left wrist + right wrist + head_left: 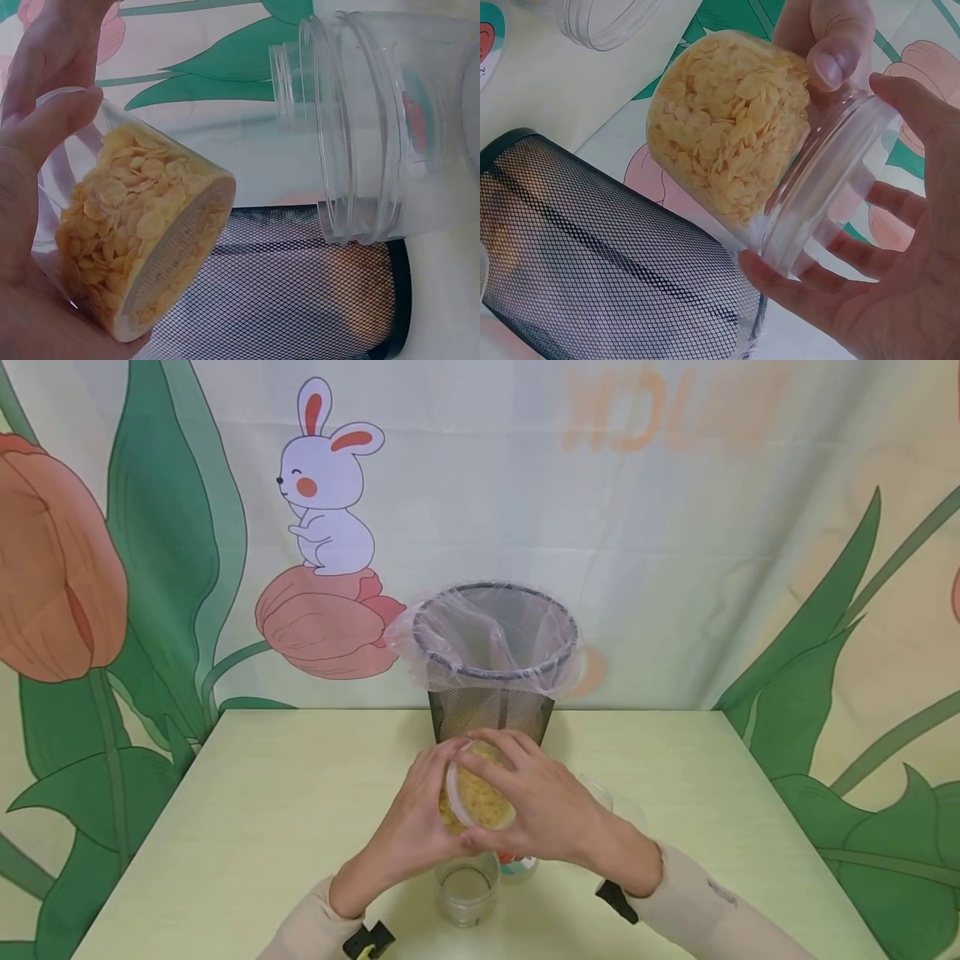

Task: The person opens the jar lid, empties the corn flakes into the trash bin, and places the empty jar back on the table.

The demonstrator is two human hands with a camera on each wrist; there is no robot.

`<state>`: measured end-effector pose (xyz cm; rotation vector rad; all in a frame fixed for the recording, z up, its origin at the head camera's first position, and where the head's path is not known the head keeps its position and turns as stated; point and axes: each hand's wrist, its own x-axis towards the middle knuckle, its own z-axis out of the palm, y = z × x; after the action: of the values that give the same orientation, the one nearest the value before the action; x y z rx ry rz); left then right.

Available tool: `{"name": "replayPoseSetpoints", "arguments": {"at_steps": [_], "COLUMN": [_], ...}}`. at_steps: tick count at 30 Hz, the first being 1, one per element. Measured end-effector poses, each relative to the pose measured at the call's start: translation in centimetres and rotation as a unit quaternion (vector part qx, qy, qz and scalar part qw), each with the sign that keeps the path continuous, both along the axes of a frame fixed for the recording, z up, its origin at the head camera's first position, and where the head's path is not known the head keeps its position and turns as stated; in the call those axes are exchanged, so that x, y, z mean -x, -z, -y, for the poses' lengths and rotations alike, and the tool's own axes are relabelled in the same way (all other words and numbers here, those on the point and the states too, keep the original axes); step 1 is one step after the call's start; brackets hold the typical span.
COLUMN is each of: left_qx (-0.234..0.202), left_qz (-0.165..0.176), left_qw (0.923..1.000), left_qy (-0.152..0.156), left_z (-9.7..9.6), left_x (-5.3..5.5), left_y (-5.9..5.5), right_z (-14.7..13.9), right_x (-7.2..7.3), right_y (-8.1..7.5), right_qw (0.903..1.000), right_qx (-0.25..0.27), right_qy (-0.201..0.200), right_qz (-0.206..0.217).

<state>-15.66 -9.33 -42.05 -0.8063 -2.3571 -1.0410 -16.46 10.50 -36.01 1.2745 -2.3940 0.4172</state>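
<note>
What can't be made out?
Head: floor of black mesh bin, hidden by pinkish plastic liner.
Head: dark mark on beige right sleeve, too blurred.
Right wrist: wording of teal and red label, cut by left edge.
Right wrist: tightness of lid on clear jar of yellow flakes, too indistinct.

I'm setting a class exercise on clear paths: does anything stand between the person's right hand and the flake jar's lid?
Nothing visible: the right hand touches the lid directly, while the left hand holds the flake jar.

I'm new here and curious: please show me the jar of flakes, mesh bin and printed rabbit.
Jar of flakes (735,135): right wrist view, clear side wall.
Mesh bin (619,236): right wrist view, mesh wall.
Printed rabbit (333,481): head view, its head.
</note>
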Motion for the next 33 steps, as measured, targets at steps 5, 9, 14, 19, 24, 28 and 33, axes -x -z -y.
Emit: {"name": "replayPoseSetpoints", "arguments": {"at_steps": [5,9,14,19,24,28,33], "left_qx": [0.008,0.015,0.020,0.030,0.035,0.036,0.039], "left_qz": [0.009,0.002,-0.004,-0.019,-0.051,-0.065,-0.063], "left_qw": [0.9999,0.9999,0.9997,0.9994,0.9981,0.9972,0.9973], "left_qy": [0.005,0.006,0.010,0.005,0.003,0.003,0.005], "left_z": [0.0,0.0,0.0,-0.1,-0.1,-0.1,-0.1], "left_x": [0.0,0.0,0.0,0.1,0.3,0.6,1.0], "left_y": [-0.2,-0.2,-0.3,-0.4,-0.6,-0.6,-0.6], "right_z": [-0.3,-0.5,-0.7,-0.8,-0.9,-1.0,-1.2], "right_x": [-0.2,-0.2,-0.4,-0.5,-0.3,-0.1,0.2], "right_y": [-0.1,-0.1,-0.2,-0.3,-0.4,-0.4,-0.4], "right_qw": [0.9999,0.9995,0.9987,0.9970,0.9946,0.9935,0.9935], "right_qx": [-0.004,-0.002,0.003,0.012,0.007,0.002,-0.004], "right_qy": [-0.005,-0.019,-0.029,-0.045,-0.060,-0.067,-0.072], "right_qz": [-0.015,-0.026,-0.042,-0.061,-0.084,-0.092,-0.088]}}
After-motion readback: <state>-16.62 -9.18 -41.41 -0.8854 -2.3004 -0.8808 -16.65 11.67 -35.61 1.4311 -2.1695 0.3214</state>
